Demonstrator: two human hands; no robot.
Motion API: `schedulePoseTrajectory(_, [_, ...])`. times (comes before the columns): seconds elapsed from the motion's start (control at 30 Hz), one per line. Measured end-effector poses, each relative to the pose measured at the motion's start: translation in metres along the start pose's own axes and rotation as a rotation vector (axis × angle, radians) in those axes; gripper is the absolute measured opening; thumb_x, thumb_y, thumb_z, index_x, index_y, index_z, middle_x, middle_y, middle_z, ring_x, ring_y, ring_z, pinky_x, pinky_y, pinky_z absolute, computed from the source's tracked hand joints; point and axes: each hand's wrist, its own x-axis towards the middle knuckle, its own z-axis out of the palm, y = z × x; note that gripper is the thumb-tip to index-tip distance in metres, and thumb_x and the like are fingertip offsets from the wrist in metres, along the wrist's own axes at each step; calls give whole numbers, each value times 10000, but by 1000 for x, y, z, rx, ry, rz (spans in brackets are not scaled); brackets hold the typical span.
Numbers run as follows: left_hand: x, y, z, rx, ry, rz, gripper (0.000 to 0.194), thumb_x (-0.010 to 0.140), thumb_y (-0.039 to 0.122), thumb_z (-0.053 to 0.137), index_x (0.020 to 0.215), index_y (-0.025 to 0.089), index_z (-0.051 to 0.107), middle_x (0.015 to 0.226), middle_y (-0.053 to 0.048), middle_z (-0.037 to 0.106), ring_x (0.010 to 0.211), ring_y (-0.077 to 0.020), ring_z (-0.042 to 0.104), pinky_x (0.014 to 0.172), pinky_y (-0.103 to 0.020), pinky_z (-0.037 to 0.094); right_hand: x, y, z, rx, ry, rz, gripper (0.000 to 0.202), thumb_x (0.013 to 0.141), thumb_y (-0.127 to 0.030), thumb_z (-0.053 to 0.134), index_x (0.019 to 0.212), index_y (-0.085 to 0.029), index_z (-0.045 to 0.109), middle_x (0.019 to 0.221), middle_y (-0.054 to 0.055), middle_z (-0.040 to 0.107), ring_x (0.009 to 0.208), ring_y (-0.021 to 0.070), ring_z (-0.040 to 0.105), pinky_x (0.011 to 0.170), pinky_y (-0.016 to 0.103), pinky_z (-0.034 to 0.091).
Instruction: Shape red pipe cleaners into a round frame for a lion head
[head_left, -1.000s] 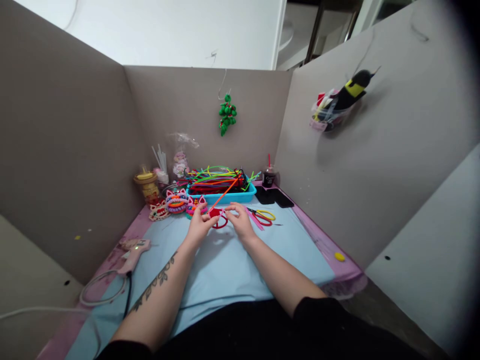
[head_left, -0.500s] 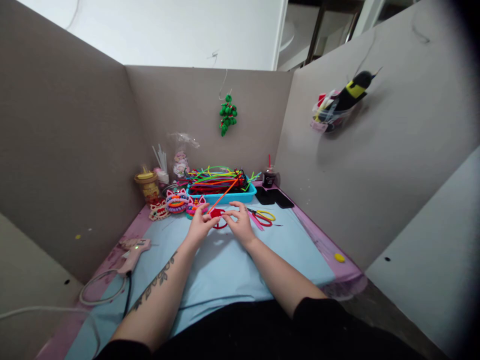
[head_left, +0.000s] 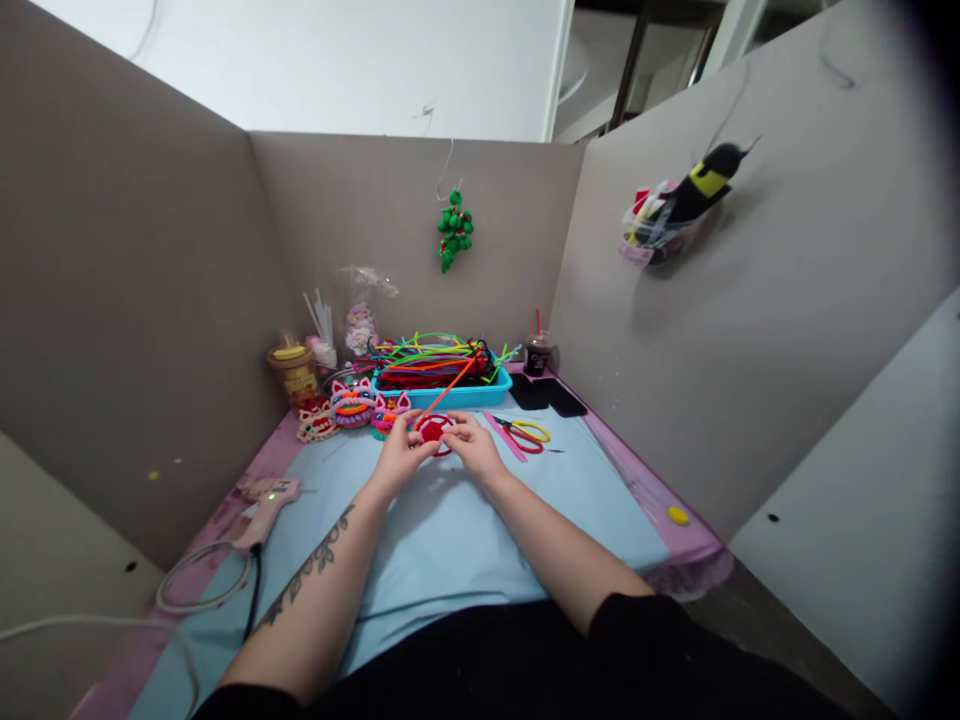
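Between my hands, above the blue table cover [head_left: 465, 540], is a red pipe-cleaner piece [head_left: 433, 431] with a solid middle and a ring around it. My left hand [head_left: 403, 453] pinches its left side, fingers closed. On the opposite side my right hand [head_left: 474, 445] grips the edge with thumb and fingertips. An orange pipe cleaner [head_left: 450, 388] slants up from near my left fingers; whether it joins the red piece I cannot tell. To the right of my right hand lie scissors [head_left: 531, 434] with red and yellow handles, beside a pink strip [head_left: 506, 437].
A blue tray [head_left: 442, 396] of colourful pipe cleaners stands behind my hands. Left of it are finished pipe-cleaner animal heads [head_left: 352, 402] and a cup [head_left: 292, 372]. A pink glue gun [head_left: 268, 510] with a cable lies at the left. Two black phones [head_left: 559, 396] lie at the right.
The red piece has turned in my hands, so its ring now shows around the solid middle. My right hand has come slightly lower and closer to it.
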Motion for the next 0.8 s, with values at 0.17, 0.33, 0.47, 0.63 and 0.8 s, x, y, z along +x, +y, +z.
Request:
schedulePoseTrajectory(0.17, [1,0,0,116,37,29,617,630,269,701,1150,150,391,554,72,534,506,-106,513,536,-221,369,-2,-5,0,-146,39,-57,86,693,-275,631,672,-210,683,1062,63,550,1047,213,500,955,361,342])
schedulePoseTrajectory(0.33, [1,0,1,120,49,41,579,615,269,709,1103,163,416,560,77,525,498,-100,501,519,-215,356,0,-3,0,-220,67,-45,110,684,-254,607,592,-209,648,976,54,536,1011,216,484,958,376,327])
schedulePoseTrajectory(0.47, [0,0,2,43,12,-11,592,603,267,716,1104,174,413,558,82,528,501,-102,515,533,-220,367,4,3,1,-16,-19,68,140,657,-292,607,558,-199,635,1030,58,538,991,224,518,939,378,357])
schedulePoseTrajectory(0.63, [-1,2,3,-68,3,-47,630,591,316,739,1121,171,430,568,69,552,545,-116,547,579,-236,395,4,4,-1,133,-113,143,190,660,-352,616,573,-188,653,1152,72,529,1088,249,499,942,376,363])
schedulePoseTrajectory(0.8, [-1,11,0,-136,102,-122,645,585,346,751,1133,148,474,603,32,579,536,-107,530,519,-210,353,1,-4,-3,-110,-22,-51,129,709,-303,600,758,-213,678,1115,77,537,1130,237,462,991,386,311])
